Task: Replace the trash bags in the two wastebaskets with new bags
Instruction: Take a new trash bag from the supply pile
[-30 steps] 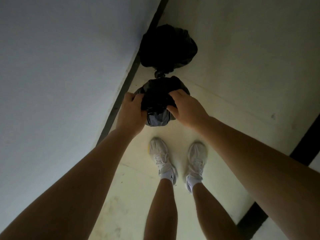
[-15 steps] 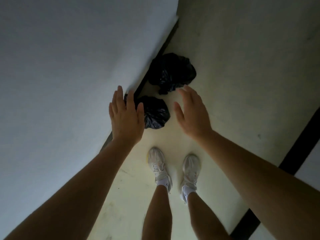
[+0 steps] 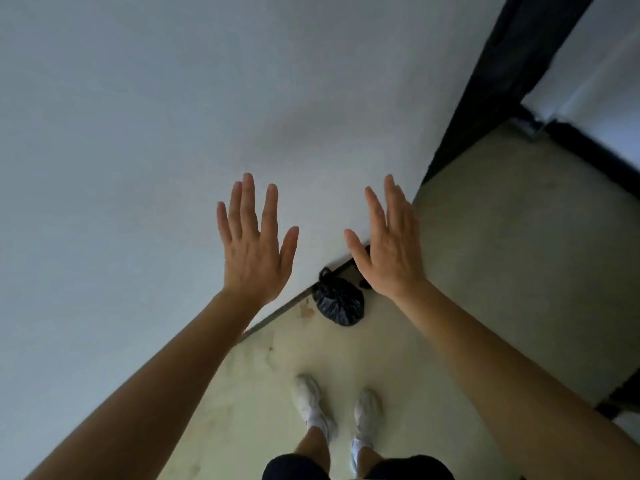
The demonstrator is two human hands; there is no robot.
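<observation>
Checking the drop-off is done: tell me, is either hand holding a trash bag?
No. The left hand and right hand are open and empty; the tied black trash bag sits on the floor.

Glossy crinkled plastic bag; matt stained floor.

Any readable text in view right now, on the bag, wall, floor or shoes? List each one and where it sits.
None can be read.
Tied black trash bag: plain, no print visible.
White wall and floor: no signs or labels.
White shoes: too blurred to show any brand mark.
Left hand and right hand: open, holding nothing.
</observation>
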